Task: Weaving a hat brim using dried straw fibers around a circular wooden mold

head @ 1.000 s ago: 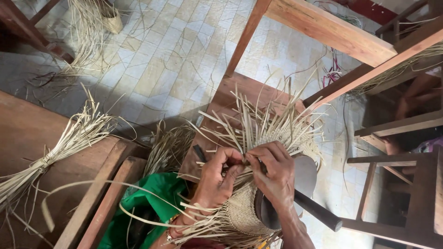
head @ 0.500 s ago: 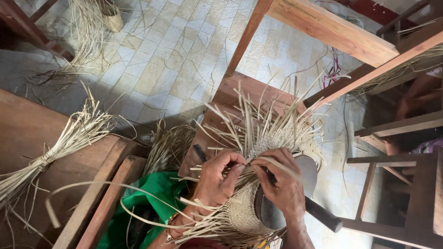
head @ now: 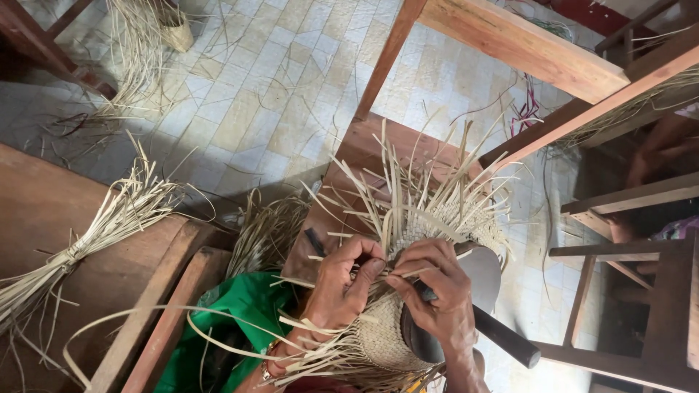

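Both hands work 1 straw strip on the half-woven basket [head: 408,320], which sits under them on a dark form. Left hand [head: 342,287] pinches the strip; right hand [head: 433,298] pinches alongside. Best keep tension even, tucking close to the fingertips.

— How many hands are working?
— Two: a left hand [head: 342,287] and a right hand [head: 435,295], both on one half-woven straw basket [head: 408,320].
— Straw bundles?
— One tied bundle [head: 87,240] on the bench [head: 44,211], and one small woven piece [head: 175,29] on the floor.
— Loose strands?
— Too many to count.
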